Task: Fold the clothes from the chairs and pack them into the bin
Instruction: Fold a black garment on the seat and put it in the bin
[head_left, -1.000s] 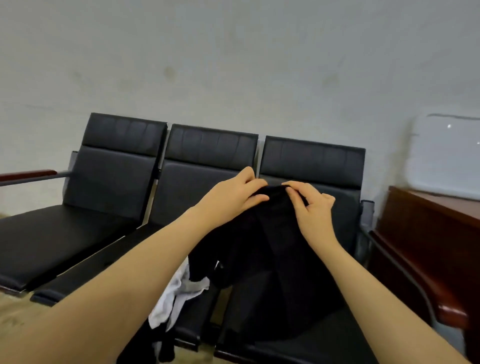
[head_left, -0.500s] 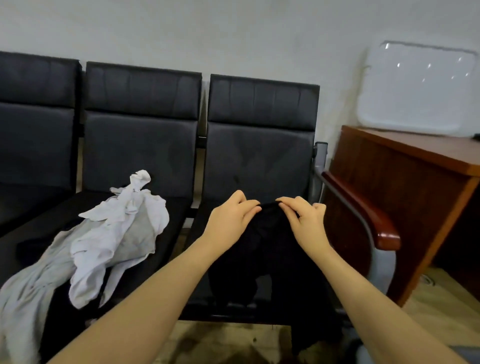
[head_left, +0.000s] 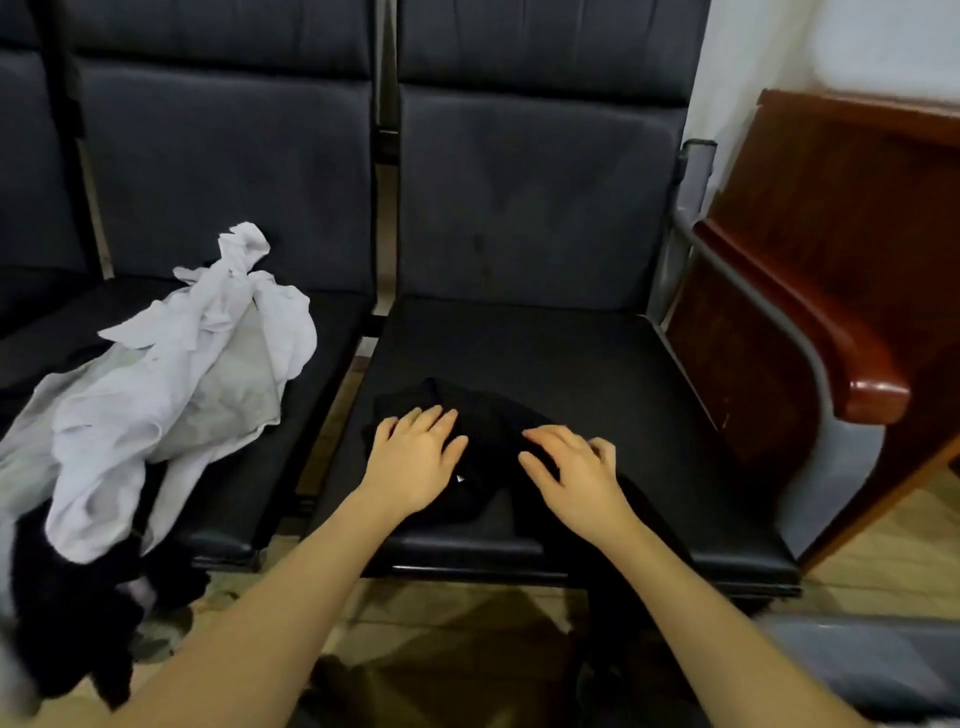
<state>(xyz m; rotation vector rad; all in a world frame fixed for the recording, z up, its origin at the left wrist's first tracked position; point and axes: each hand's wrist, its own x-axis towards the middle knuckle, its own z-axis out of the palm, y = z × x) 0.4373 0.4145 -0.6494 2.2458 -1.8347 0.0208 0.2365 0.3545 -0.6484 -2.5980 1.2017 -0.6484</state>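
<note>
A black garment (head_left: 488, 441) lies crumpled on the seat of the right-hand chair (head_left: 597, 364), part of it trailing over the front edge. The left hand (head_left: 415, 457) and right hand (head_left: 576, 473) rest flat on it, fingers spread, grasping nothing. A white garment (head_left: 182, 384) lies heaped on the neighbouring chair (head_left: 218, 171); a wooden armrest (head_left: 831, 332) stands to the right.

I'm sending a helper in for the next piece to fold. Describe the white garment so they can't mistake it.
Start at the row of black chairs against the wall, with a wooden desk at its right end. On the seat left of the one under both hands lies a crumpled heap: the white garment. It is the only pale cloth; the black garment under the hands and the dark clothes below the heap are black.
</note>
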